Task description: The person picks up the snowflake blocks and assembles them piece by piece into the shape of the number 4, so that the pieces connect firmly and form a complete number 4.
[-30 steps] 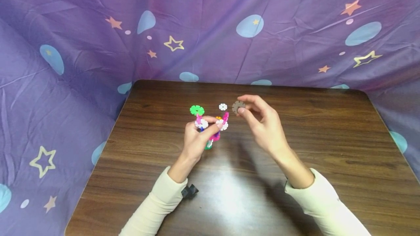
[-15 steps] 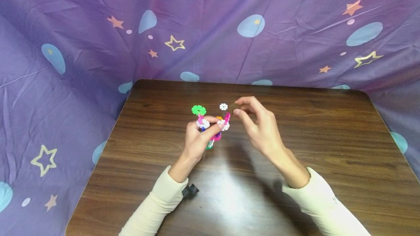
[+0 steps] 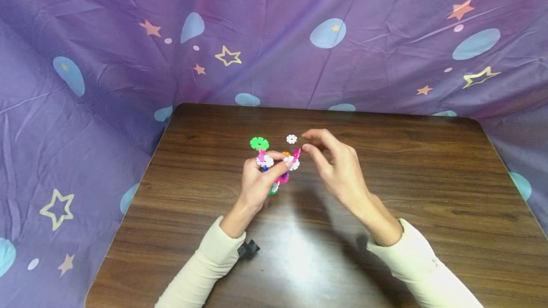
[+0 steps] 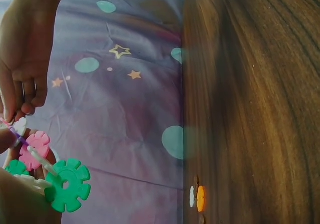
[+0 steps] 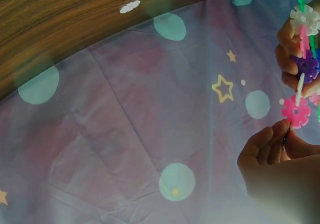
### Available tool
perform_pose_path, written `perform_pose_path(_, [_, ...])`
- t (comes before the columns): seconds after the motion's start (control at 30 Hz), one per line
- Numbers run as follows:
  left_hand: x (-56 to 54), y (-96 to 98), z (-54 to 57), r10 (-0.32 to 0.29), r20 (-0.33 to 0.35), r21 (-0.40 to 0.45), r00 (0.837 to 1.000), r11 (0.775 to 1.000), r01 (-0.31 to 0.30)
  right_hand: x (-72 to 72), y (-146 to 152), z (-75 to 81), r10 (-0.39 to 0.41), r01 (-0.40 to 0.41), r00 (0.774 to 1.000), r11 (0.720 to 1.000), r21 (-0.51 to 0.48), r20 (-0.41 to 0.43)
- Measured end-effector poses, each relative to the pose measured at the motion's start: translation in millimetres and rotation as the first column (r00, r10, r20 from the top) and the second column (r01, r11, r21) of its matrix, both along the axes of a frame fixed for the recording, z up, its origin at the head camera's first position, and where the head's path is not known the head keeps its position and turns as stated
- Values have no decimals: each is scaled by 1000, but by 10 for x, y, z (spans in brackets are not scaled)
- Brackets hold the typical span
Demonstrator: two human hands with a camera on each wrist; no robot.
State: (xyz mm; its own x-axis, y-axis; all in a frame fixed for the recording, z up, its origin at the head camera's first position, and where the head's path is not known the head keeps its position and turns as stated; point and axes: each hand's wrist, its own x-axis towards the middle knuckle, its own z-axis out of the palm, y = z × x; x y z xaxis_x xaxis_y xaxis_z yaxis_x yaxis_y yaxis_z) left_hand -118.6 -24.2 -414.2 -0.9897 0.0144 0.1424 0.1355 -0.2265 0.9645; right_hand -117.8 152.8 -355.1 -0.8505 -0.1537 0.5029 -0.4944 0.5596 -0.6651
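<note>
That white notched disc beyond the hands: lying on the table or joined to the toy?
Lying on the table. Both wrist views show the white notched disc flat there, apart from the held toy.

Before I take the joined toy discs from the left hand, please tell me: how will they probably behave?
The joined discs probably feel light: they look thin and notched. Each seems stiff, as none looks bent, but the joins might loosen where discs meet at their edges. Set down, they could tip, because discs face different ways.

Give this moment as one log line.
left hand: holds multicoloured plastic notched-disc assembly | right hand: pinches thin dark piece beside pink notched disc
</note>
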Motion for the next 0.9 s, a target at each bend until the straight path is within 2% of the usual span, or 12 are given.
perform_pose_path(0.27, [-10, 41, 23, 25, -27, 50, 999, 998, -24, -6, -30, -74, -31, 27, 994, 999, -41, -101])
perform_pose_path(0.43, [-19, 43, 22, 28, -28, 52, 999, 998, -26, -7, -42, -111, -32, 25, 993, 998, -56, -115])
perform_pose_path(0.53, [-20, 33, 19, 20, -7, 60, 1000, 998, -19, -20, -37, -100, 8, -13, 996, 999, -52, -87])
perform_pose_path(0.67, [-28, 4, 22, 26, 4, 73, 1000, 997, -26, -49, 14, -68, 52, -52, 999, 996, -78, -4])
perform_pose_path(0.8, [-37, -42, 15, 65, 20, 92, 998, 994, -66, -124, 118, -95, 21, -16, 997, 998, -61, 78])
perform_pose_path(0.9, [-45, -82, 0, 91, 28, 103, 995, 990, -93, -227, 197, -205, -13, 10, 993, 999, 33, 116])
